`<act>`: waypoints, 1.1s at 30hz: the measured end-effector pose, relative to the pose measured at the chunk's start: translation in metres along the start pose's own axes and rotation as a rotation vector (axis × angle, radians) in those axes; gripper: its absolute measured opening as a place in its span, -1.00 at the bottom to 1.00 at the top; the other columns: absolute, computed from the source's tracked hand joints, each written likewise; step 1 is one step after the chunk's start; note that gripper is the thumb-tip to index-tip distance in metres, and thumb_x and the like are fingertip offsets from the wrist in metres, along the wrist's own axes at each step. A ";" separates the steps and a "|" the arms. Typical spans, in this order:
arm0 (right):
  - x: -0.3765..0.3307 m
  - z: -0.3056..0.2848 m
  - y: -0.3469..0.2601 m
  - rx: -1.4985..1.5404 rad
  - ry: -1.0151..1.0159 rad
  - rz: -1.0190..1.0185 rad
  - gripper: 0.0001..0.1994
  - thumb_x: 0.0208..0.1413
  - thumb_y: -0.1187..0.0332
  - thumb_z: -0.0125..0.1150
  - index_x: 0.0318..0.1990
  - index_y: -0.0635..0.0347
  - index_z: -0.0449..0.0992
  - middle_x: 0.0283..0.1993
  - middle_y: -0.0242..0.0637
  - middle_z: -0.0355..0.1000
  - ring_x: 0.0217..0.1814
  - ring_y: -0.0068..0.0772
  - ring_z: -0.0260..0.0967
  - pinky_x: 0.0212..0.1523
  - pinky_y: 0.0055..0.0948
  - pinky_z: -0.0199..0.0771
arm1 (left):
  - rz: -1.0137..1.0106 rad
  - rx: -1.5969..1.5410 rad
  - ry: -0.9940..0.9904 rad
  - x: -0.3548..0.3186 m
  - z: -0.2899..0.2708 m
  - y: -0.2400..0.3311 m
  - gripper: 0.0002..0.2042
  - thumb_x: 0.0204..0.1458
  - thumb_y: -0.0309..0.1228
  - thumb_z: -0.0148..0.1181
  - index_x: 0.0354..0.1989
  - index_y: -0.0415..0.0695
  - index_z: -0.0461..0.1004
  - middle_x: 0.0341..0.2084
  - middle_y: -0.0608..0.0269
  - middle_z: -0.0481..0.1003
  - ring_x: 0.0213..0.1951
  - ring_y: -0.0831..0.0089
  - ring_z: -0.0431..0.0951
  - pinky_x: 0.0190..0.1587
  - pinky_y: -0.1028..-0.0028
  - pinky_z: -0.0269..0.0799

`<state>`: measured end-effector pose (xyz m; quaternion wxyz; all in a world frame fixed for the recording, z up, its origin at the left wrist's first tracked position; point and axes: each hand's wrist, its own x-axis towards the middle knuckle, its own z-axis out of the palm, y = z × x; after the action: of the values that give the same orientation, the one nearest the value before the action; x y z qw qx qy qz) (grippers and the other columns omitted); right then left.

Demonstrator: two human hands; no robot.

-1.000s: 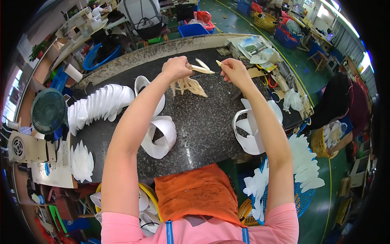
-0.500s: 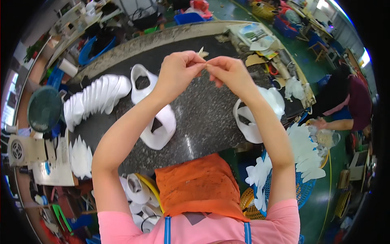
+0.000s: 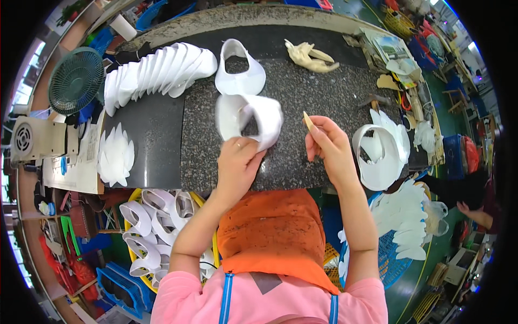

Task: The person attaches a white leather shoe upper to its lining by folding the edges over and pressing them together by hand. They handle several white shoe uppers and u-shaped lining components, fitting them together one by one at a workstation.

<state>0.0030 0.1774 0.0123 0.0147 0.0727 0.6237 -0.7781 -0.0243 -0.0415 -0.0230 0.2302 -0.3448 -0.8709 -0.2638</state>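
1. At the near side of the bench (image 3: 294, 175), my left fingers (image 3: 245, 143) are now clamped on the near rim of a white curved piece (image 3: 271, 116); a moment ago they were up with the strips.
2. Just right of it, my right fingers (image 3: 325, 123) pinch one pale strip (image 3: 308, 120), tip upward, apart from the piece. My hands have parted since they met over the bench, so I judge the work has turned from separating a strip to bringing it and the piece together.
3. Farther off, the bundle of pale strips (image 3: 307, 55) now lies loose, out of my grasp.
4. Nearest me, my left arm covers part of the yellow basket (image 3: 134, 252) of white pieces.
5. Over the bench, the held piece's left edge blurs, some left fingertips are hidden, and I cannot tell whether the piece is lifted.
6. Beyond, at the far right, a co-worker's hand (image 3: 475, 215) shows, most of that person lost in the dark rim.
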 end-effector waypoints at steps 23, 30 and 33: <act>-0.029 0.012 -0.009 0.032 -0.343 -0.040 -0.84 0.22 0.47 0.14 -0.09 0.36 0.46 -0.16 -0.36 0.47 -0.05 -0.59 0.39 0.01 -0.55 0.39 | -0.704 -1.860 0.266 -0.003 -0.024 0.027 -0.62 0.13 -0.54 0.15 0.13 -0.29 0.33 -0.03 0.14 0.49 0.03 0.38 0.50 0.11 0.33 0.42; -0.025 -0.002 0.001 -0.430 -0.131 -0.203 -0.89 0.11 0.56 0.17 -0.22 0.29 0.56 -0.23 -0.31 0.51 -0.13 -0.49 0.47 -0.16 -0.51 0.50 | -0.292 -0.694 0.277 -0.010 -0.023 0.023 -0.64 -0.02 -0.57 0.19 0.00 -0.24 0.41 -0.06 0.13 0.49 -0.05 0.29 0.51 0.03 0.30 0.42; -0.035 -0.013 -0.012 -0.769 -0.632 -0.191 -0.86 -0.01 0.51 0.27 -0.25 0.27 0.62 -0.36 -0.24 0.53 -0.31 -0.37 0.53 -0.26 -0.50 0.49 | 0.055 0.095 -0.081 -0.023 0.001 0.023 -0.63 -0.16 -0.45 0.12 -0.10 -0.23 0.46 -0.14 0.11 0.46 -0.12 0.17 0.49 -0.06 0.28 0.41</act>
<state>0.0370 0.1908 0.0259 0.1572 -0.2344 0.8340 -0.4741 0.0076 -0.0378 -0.0303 0.2179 -0.3677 -0.8813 -0.2017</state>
